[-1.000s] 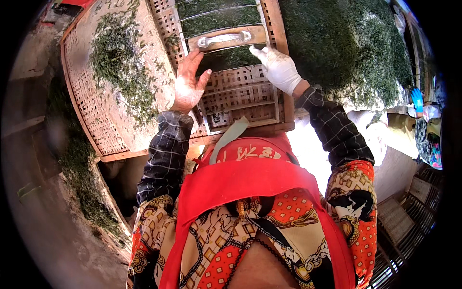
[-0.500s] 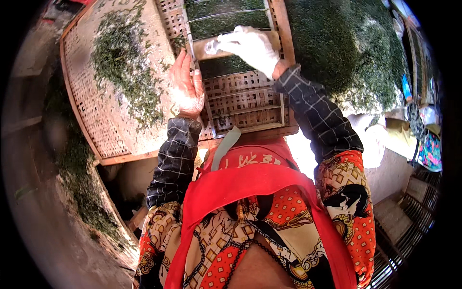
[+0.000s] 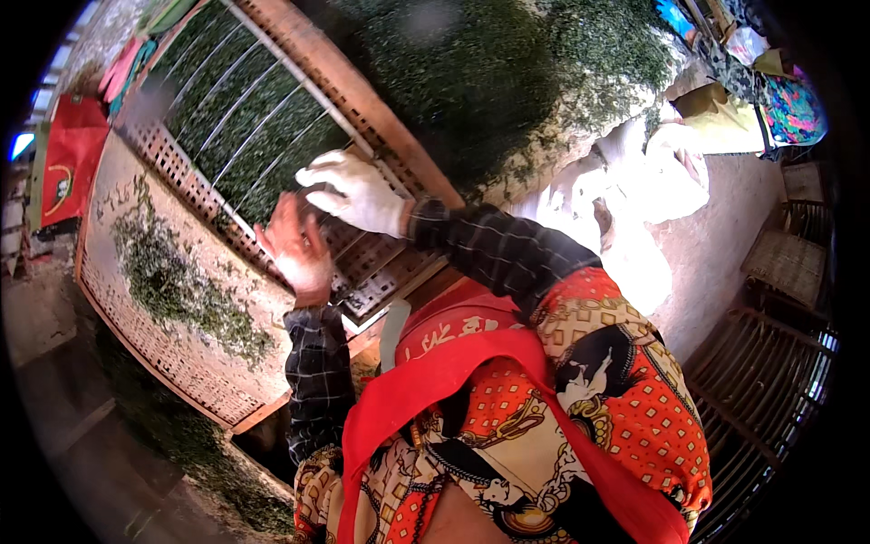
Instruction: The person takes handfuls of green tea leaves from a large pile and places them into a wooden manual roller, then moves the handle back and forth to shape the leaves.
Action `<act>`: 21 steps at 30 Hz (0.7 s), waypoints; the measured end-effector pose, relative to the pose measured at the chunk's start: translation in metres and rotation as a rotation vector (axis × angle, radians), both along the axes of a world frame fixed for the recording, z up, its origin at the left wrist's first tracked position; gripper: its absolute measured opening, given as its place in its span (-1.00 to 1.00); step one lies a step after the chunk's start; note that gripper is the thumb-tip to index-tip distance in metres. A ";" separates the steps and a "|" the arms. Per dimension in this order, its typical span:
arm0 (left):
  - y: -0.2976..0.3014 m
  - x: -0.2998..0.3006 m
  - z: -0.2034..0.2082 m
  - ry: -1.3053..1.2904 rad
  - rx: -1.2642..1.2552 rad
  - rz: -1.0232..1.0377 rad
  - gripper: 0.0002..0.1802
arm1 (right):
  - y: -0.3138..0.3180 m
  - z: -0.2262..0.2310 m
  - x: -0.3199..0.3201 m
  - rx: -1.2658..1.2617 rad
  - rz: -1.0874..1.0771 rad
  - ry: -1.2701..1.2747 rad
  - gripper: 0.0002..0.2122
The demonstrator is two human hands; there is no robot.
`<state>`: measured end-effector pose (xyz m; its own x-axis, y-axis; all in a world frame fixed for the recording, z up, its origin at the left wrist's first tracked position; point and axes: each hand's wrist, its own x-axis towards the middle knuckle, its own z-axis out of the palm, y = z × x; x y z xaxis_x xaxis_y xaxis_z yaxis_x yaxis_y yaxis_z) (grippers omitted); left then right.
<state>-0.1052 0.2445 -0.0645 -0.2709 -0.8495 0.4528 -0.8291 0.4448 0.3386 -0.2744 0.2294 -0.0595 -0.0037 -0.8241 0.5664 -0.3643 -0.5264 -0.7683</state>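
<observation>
A slatted frame (image 3: 344,124) lies at an angle on a perforated woven tray (image 3: 165,150), and a layer of dark green leafy bits (image 3: 263,113) fills most of its sections. Near the lower end of that green layer, my bare left hand (image 3: 301,252) is over the frame's left rail, fingers spread and slightly blurred. My right hand (image 3: 355,192), in a white glove, reaches across just beside it with fingers apart. Nothing shows in either hand. Bare woven mesh appears below them, partly hidden by my hands and sleeves.
To the left, a pale perforated board (image 3: 217,281) carries scattered green bits. A broad dark green heap (image 3: 435,82) spreads at the upper right, beside bright white bags (image 3: 634,199). A red bag (image 3: 74,154) stands far left; a slatted rack (image 3: 752,390) is at the right.
My view has turned, so the frame now slants up to the left. The right hand has let go of the pale flat strip, which no longer shows. Both hands are now close together.
</observation>
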 end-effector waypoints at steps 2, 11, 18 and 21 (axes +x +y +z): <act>-0.010 -0.059 0.016 0.006 -0.088 -0.240 -0.54 | 0.014 -0.003 -0.052 0.061 -0.092 -0.083 -0.79; -0.066 -0.342 -0.031 -0.662 0.048 -0.691 -0.19 | 0.134 -0.047 -0.298 0.391 -0.564 -0.278 -0.82; -0.090 -0.357 -0.001 -0.193 0.304 -0.642 -0.62 | 0.130 -0.032 -0.358 0.350 -0.598 -0.369 -0.83; -0.109 -0.347 0.059 0.090 0.315 -0.660 -0.67 | 0.102 -0.019 -0.368 0.262 -0.537 -0.383 -0.85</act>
<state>-0.4522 0.1357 -0.0058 -0.7440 -0.6159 0.2591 -0.3854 0.7123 0.5866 -0.6428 0.3317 -0.0787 -0.6069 -0.7617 0.2271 -0.2004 -0.1299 -0.9711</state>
